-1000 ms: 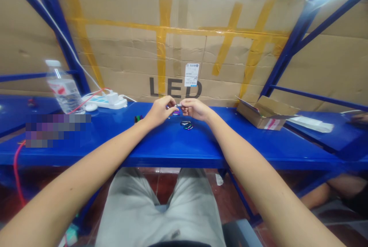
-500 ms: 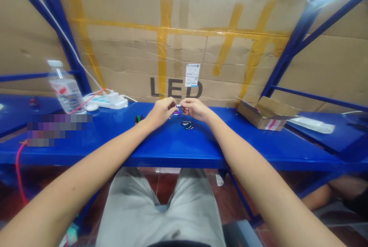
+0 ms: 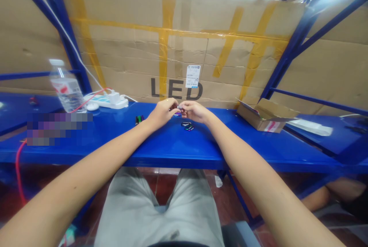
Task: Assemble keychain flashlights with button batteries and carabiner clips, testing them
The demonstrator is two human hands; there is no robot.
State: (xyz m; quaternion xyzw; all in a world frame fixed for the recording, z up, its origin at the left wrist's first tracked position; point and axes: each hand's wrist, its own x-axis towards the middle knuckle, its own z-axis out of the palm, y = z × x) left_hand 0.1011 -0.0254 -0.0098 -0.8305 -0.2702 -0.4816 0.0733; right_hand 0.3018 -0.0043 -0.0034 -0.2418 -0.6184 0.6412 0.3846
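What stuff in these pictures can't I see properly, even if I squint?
All in the head view:
Small thing between the left hand and right hand: tiny, partly covered by both.
Inside of the open box: mostly hidden by its walls.
Label: print too small to read.
Patch at left: pixelated.
Other person's leg: cut off by the right edge.

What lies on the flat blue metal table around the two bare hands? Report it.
Shiny multicoloured oval loops, a partly hidden purple piece, and small black and green pieces. Whatever the left hand, right hand and left forearm cover cannot be seen.
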